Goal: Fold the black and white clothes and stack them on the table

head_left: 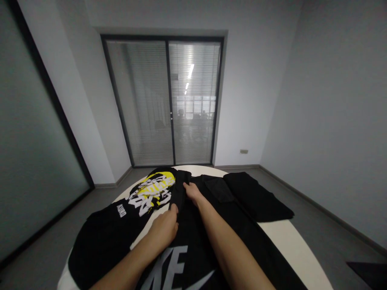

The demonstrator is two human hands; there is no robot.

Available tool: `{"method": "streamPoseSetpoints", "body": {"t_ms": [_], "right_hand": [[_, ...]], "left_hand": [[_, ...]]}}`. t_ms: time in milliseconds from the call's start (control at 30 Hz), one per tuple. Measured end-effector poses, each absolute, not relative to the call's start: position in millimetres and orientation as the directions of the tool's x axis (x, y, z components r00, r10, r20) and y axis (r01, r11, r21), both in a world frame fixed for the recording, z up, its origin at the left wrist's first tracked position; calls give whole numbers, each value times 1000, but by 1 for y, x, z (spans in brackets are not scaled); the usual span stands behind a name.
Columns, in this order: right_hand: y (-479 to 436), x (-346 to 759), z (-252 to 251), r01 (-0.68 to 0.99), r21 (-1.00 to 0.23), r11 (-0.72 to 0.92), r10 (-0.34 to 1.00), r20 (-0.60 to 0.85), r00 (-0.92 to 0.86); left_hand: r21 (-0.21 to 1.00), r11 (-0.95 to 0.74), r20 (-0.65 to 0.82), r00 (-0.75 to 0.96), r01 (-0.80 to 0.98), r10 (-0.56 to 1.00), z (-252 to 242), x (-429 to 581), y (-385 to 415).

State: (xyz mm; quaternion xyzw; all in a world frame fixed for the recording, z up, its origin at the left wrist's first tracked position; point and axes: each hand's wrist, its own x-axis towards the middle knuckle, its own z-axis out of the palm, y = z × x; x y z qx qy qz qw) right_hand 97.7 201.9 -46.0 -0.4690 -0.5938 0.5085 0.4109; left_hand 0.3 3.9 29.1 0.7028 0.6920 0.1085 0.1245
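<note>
A black shirt [193, 225] with large grey letters and a swoosh lies spread before me, its printed part nearest. My left hand [165, 226] is closed on the shirt's left edge, the thumb pressing the black cloth. Farther up, my right hand [192, 191] pinches a fold of the same shirt near its far left corner. A narrow strip of cloth lies folded between the two hands. On the right side of the shirt, a black flap [219, 190] is turned inward. My forearms cover part of the print.
To the left lies another black garment [99, 233] with a yellow and white print. A folded black cloth [256, 197] sits at the right of the round cream table [290, 237]. Beyond stand a glass door with blinds [193, 133] and grey walls.
</note>
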Motion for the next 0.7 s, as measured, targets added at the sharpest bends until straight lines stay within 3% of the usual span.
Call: {"method": "streamPoseSetpoints", "body": {"t_ms": [167, 333, 467, 700], "right_hand": [[210, 107, -43, 180, -983, 42, 990, 18, -137], [211, 121, -47, 234, -972, 29, 995, 6, -96], [211, 125, -48, 269, -963, 6, 996, -17, -82], [209, 125, -43, 299, -953, -37, 991, -75, -115]], "left_hand": [[332, -35, -33, 49, 943, 998, 53, 19, -10], [225, -49, -233, 102, 973, 967, 50, 27, -25], [251, -114, -200, 167, 961, 965, 43, 28, -28], [4, -107, -250, 104, 994, 963, 43, 38, -38]]}}
